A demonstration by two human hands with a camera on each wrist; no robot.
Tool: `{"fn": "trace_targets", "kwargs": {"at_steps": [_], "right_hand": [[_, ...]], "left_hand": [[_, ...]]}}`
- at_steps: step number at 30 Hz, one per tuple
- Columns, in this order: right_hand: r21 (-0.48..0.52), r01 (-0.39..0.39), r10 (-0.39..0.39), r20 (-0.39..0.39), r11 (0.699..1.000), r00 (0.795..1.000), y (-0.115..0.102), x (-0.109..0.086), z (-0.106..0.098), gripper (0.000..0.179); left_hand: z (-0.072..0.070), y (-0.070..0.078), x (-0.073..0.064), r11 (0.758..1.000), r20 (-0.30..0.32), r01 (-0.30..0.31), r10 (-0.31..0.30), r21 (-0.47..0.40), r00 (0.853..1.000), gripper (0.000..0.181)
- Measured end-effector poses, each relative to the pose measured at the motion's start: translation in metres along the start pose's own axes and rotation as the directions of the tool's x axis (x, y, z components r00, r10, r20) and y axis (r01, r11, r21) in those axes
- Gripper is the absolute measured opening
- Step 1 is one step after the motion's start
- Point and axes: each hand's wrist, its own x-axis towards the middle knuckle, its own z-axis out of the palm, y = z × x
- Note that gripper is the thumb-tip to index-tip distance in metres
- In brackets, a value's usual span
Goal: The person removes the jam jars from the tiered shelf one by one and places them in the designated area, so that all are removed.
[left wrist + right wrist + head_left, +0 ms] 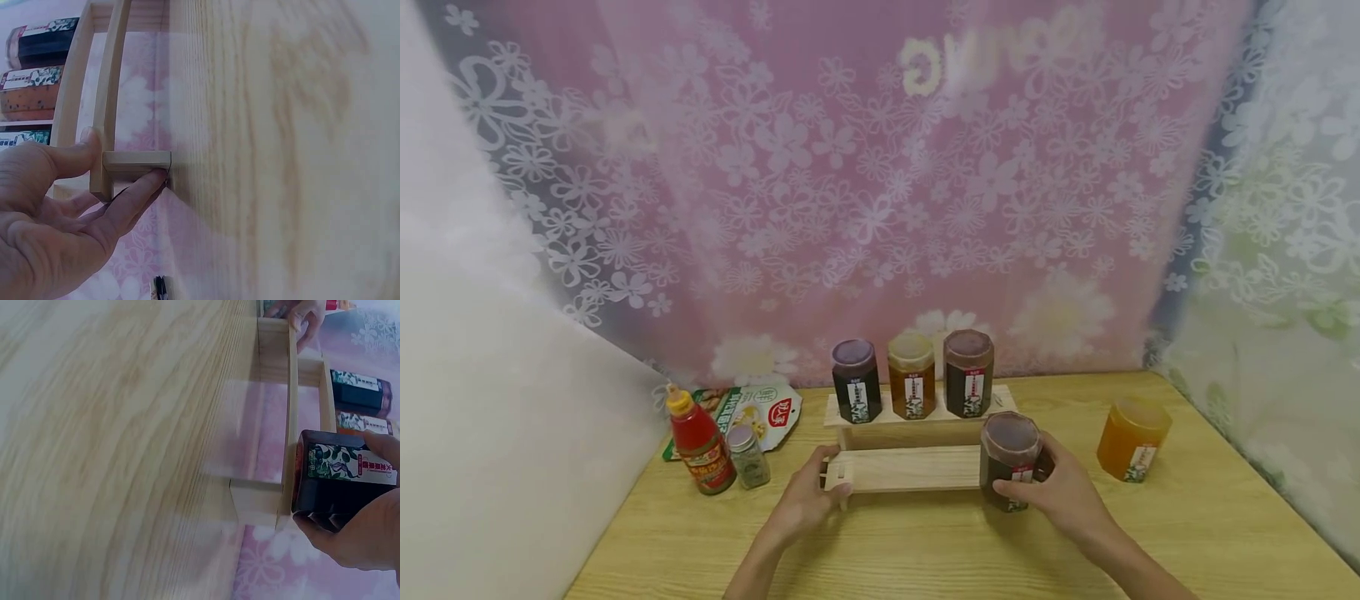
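Observation:
A two-tier wooden rack [917, 468] stands on the table, its left end gripped by my left hand [812, 497]. In the left wrist view the thumb [72, 156] lies on the lower board and the fingers reach round the side support. My right hand [1066, 492] holds a dark, faceted jar [1009, 467] with a white and red label, upright at the right end of the lower board. In the right wrist view the jar's base [299, 472] is right at that board. On the upper tier stand a dark jar [856, 383], an amber jar [912, 379] and another dark jar [967, 375].
A yellow-orange jar [1131, 442] stands on the table at the right. At the left are a red sauce bottle [702, 442] with a yellow cap, a small shaker jar [748, 458] and a green-white food packet [767, 414]. A pink floral curtain [865, 192] hangs behind.

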Motion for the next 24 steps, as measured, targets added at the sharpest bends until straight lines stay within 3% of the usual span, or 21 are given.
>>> {"fn": "trace_targets", "kwargs": {"at_steps": [9, 15, 24], "right_hand": [[-0.047, 0.007, -0.009, -0.039, 0.999, 0.999, 0.007, 0.002, -0.023, 0.082], [-0.118, -0.022, 0.013, -0.069, 0.993, 0.998, 0.016, 0.006, -0.039, 0.091], [-0.166, 0.007, -0.027, -0.114, 0.986, 0.993, 0.027, 0.016, -0.058, 0.092]], "left_hand": [[0.000, 0.001, 0.000, 1.000, -0.003, 0.019, -0.019, 0.006, 1.000, 0.060], [0.000, 0.002, -0.001, 1.000, -0.003, 0.019, -0.019, -0.006, 1.000, 0.061], [-0.001, 0.002, 0.001, 0.999, 0.001, 0.028, -0.028, 0.016, 1.000, 0.062]]}}
